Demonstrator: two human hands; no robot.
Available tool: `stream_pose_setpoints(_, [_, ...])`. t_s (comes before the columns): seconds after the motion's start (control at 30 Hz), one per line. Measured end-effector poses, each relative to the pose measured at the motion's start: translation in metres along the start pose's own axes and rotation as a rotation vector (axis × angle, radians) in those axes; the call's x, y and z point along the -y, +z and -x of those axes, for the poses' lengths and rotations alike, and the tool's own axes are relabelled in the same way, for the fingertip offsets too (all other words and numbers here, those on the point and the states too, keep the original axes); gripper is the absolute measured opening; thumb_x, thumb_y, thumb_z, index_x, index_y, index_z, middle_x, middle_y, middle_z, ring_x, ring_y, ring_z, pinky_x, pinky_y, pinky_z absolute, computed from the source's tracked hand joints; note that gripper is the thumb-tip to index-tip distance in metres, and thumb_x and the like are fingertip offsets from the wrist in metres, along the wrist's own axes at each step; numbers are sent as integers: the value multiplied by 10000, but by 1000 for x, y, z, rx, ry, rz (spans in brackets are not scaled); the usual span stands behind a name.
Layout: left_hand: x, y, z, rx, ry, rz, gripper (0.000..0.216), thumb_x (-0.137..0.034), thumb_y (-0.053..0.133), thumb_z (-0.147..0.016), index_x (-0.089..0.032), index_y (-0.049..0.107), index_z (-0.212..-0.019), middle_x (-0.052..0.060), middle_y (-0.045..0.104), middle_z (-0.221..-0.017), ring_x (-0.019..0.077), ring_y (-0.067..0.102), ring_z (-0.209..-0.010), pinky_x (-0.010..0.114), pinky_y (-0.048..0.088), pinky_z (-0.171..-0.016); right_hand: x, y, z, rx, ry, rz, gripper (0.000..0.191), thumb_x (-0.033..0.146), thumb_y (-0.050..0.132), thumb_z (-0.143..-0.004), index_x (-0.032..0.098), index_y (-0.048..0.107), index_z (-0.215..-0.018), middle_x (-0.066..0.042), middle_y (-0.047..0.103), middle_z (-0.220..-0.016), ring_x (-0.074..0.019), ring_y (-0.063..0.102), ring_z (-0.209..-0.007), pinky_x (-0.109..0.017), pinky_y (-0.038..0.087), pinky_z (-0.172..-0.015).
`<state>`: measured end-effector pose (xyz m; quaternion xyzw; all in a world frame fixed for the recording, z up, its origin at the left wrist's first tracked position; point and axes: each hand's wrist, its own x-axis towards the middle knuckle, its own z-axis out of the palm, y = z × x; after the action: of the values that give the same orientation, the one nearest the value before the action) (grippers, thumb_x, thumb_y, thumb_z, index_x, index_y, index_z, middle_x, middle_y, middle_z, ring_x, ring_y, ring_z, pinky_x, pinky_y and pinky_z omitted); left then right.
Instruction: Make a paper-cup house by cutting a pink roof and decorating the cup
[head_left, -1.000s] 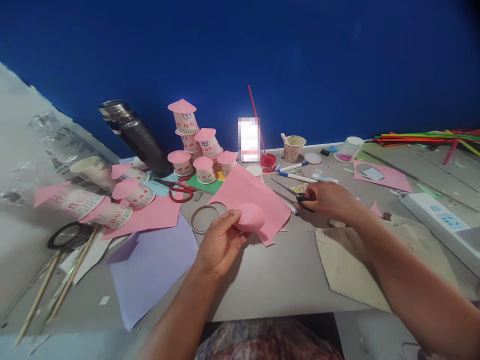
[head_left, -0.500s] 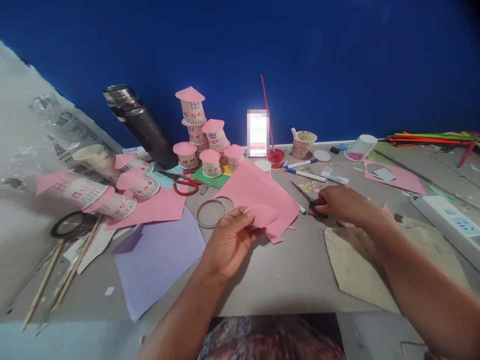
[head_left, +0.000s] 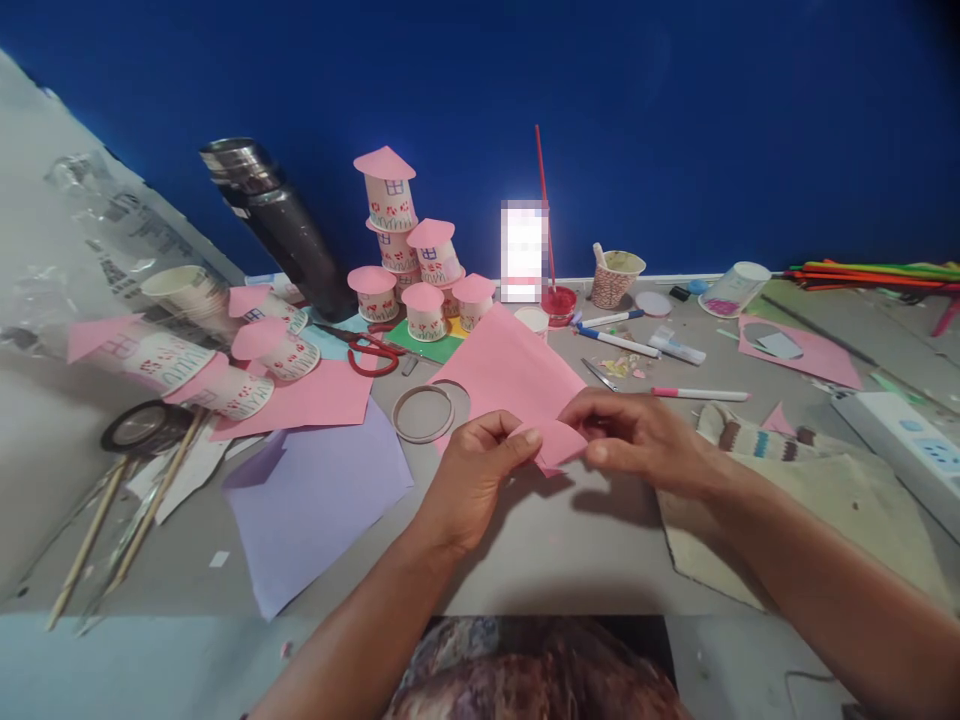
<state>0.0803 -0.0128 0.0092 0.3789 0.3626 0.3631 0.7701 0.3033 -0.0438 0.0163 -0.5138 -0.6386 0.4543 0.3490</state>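
Note:
Between my two hands is a small pink paper piece (head_left: 553,440) with a curved edge. My left hand (head_left: 487,455) pinches its left side between thumb and fingers. The fingers of my right hand (head_left: 637,435) are closed on its right end. Just behind lies a larger pink sheet (head_left: 510,370) with a round cut at its left. Small scissors (head_left: 600,376) rest on the table beyond my right hand, their handles hidden behind it. A roll of tape (head_left: 422,413) lies left of my left hand.
Paper-cup towers with pink cone roofs (head_left: 390,200) stand at the back, near a dark flask (head_left: 277,225). Red-handled scissors (head_left: 373,357), a purple sheet (head_left: 319,510) and markers (head_left: 619,343) lie about. At right are a cloth (head_left: 810,510) and a power strip (head_left: 900,430).
My right hand has let go of the small scissors and moved left to the pink piece. The left hand still holds the piece. The view has shifted slightly.

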Motion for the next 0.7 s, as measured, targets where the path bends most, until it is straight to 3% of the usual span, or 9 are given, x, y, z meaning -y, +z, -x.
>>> stream_pose_setpoints(0.13, [0,3,2,53,-37,13,424,-497,953,-685,-149,713,-657,20,667,-654,138,577,-664,276,455,-690,1,16,-4,52,25,-215,447,603,805,-844,173,750,-733,-31,674,-757,-133,543,-655,-268,428,-593])
stream_pose_setpoints(0.3, [1,1,5,96,-84,-74,374,-417,981,-657,-131,815,-831,59,728,-770,173,626,-748,290,450,-720,-2,13,-5,85,68,-358,406,555,841,-824,168,744,-748,-11,675,-725,-131,556,-661,-265,458,-624])
stream_pose_setpoints(0.47, [2,-1,6,55,-75,-155,304,-326,976,-666,-130,804,-822,52,723,-790,164,620,-737,278,465,-703,-6,14,-5,110,3,-336,395,534,854,-819,163,732,-761,-18,680,-777,-136,578,-687,-265,452,-616])
stream_pose_setpoints(0.53, [1,0,7,-11,-27,-93,419,-305,986,-664,-180,798,-1017,43,750,-892,165,649,-775,270,506,-722,-8,15,-6,-16,-125,-268,350,496,829,-866,175,732,-764,-21,683,-788,-143,598,-690,-273,463,-614])
stream_pose_setpoints(0.6, [-1,2,6,-61,-8,56,537,-363,961,-722,-241,744,-1197,63,764,-1049,211,704,-935,305,570,-803,-10,17,-6,-264,-341,-105,250,403,805,-913,197,739,-787,-23,688,-799,-159,637,-737,-285,495,-653])
stream_pose_setpoints(0.67, [-3,3,6,-25,-104,235,466,-472,879,-815,-238,726,-1188,98,757,-1112,273,721,-1041,398,621,-848,-11,22,-6,-483,-574,137,115,295,784,-938,224,763,-850,-29,701,-827,-170,668,-787,-298,526,-703])
stream_pose_setpoints(0.7, [-4,4,5,21,-175,309,434,-522,823,-861,-221,727,-1160,117,756,-1127,296,731,-1037,448,638,-839,-12,25,-6,-524,-666,255,66,259,768,-949,233,772,-889,-37,710,-850,-170,677,-802,-300,536,-719])
